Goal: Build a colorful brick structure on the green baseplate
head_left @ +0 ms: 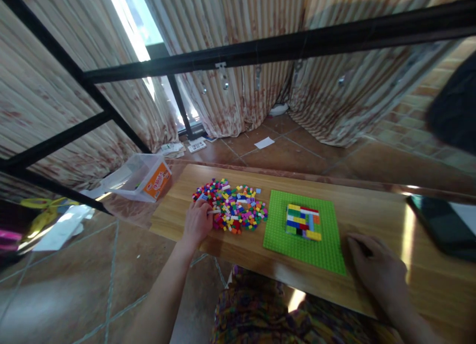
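Note:
My left hand (198, 221) is at the near left edge of a pile of small mixed-colour toy bricks (238, 205). Its thumb and fingers are closed around what looks like a long white brick (213, 211); a blue brick (203, 197) shows just beyond the fingers. Right of the pile lies a green baseplate (277, 235). On it stands a low, roughly square build of multicoloured bricks (303, 222). My right hand (377, 264) rests on the table beside the baseplate's right edge, fingers loosely curled in, with nothing visible in them.
The bricks lie on a narrow wooden table (238, 173). A clear plastic box with an orange label (157, 179) stands past its left end. At the right lies a dark, phone-like object (442, 227). A black metal bar (260, 50) crosses before the curtains (238, 17).

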Action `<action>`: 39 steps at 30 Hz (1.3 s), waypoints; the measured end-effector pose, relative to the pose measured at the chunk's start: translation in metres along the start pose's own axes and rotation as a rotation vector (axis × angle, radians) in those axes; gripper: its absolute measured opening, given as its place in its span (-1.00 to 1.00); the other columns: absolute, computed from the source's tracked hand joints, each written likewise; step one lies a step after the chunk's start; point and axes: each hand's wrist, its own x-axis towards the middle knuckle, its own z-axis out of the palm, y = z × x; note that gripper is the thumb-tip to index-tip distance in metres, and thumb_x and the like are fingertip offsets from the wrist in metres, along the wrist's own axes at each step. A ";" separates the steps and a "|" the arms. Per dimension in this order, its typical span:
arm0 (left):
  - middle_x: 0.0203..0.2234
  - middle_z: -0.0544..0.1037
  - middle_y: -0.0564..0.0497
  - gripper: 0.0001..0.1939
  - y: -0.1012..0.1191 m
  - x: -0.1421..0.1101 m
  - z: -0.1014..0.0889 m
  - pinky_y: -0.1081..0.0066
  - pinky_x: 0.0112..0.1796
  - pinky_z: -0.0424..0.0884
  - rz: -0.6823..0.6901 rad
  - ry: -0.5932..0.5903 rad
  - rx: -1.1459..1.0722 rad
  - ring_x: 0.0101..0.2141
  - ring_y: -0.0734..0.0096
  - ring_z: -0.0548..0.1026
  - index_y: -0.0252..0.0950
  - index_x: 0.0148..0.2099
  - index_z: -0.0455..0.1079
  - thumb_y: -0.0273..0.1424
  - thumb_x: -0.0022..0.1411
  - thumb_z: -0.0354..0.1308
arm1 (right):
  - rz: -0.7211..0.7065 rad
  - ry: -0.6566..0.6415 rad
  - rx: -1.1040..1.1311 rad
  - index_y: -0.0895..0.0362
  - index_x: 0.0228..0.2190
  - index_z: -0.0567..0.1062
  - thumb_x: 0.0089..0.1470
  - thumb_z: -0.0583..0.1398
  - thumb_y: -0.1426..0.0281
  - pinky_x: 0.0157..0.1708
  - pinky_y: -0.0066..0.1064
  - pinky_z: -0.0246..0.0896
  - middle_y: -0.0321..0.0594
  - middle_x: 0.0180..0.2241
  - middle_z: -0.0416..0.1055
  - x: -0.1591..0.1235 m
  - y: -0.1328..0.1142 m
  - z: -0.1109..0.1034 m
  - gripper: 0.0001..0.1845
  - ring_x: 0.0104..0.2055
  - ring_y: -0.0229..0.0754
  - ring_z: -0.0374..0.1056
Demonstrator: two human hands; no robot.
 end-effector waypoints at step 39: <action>-0.51 0.45 0.09 -0.95 0.155 -0.014 0.001 0.54 -0.40 0.30 -0.111 -0.140 -0.915 -0.46 0.53 0.40 -0.29 -0.37 0.38 -0.49 0.11 0.09 | -0.006 0.022 0.043 0.06 -0.31 0.56 0.15 0.06 0.15 -0.36 -0.31 0.29 -0.17 -0.25 0.51 0.000 0.003 0.003 -0.65 -0.26 -0.08 0.44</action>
